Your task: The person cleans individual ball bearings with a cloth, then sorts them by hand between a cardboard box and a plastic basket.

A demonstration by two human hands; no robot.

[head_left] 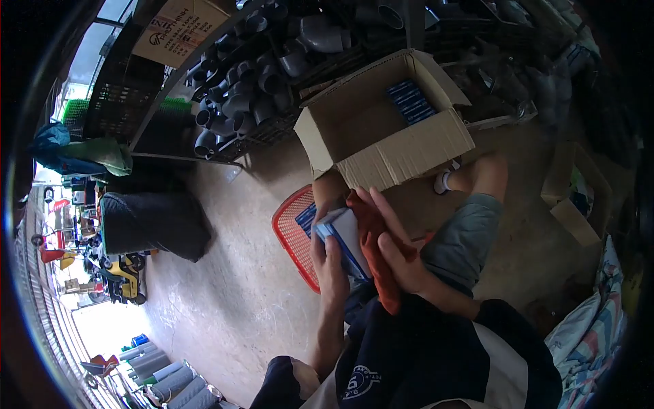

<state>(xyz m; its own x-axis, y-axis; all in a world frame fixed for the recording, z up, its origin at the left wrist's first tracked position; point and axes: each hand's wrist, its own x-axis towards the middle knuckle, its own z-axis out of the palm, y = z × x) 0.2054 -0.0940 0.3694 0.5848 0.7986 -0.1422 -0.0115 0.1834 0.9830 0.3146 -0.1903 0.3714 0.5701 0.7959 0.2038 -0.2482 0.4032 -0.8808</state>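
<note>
My left hand [331, 267] is closed around a small blue and white box [346, 238], held tilted over my lap. An orange-red cloth [371, 249] is gripped in my right hand [398, 255] and lies against the right side of that box. Behind my left hand, a red plastic basket [287, 240] sits on the floor, partly hidden by my arm and the box. Blue boxes [306, 217] show inside the basket. Just beyond my hands stands an open cardboard box [402, 153], with several blue boxes [411, 102] in its far right corner.
Grey pipe fittings [238, 102] fill a rack at the back. A dark mesh roll [153, 225] stands to the left. Another open carton [579, 198] is at the right, near a striped cloth [593, 334]. More rolls [170, 378] lie at the lower left.
</note>
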